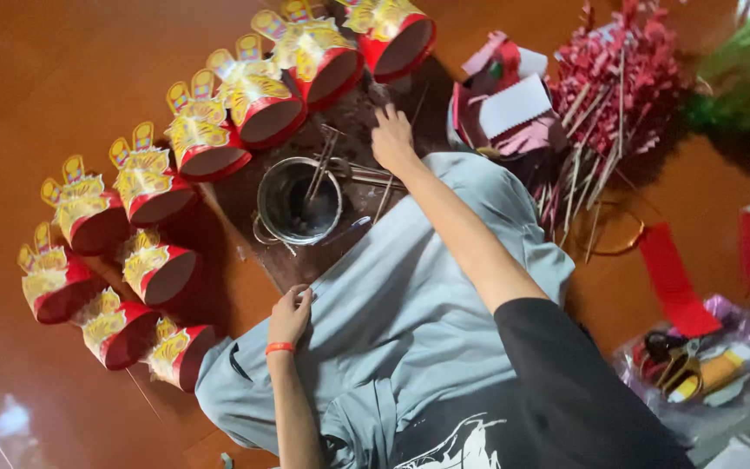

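Observation:
My right hand reaches out over a dark board on the floor, its fingertips at a small dark item and thin sticks. Whether it grips anything is unclear. Just left of it stands a round metal pot with sticks leaning in it. My left hand, with an orange band on the wrist, rests with curled fingers on the edge of my grey-clothed leg. Several red paper crowns with yellow fronts curve around the board from top to lower left.
A heap of red fringed sticks and pink and white paper pieces lies at the upper right. A red paper strip and a plastic bag with scissors and a yellow spool sit at right on the brown floor.

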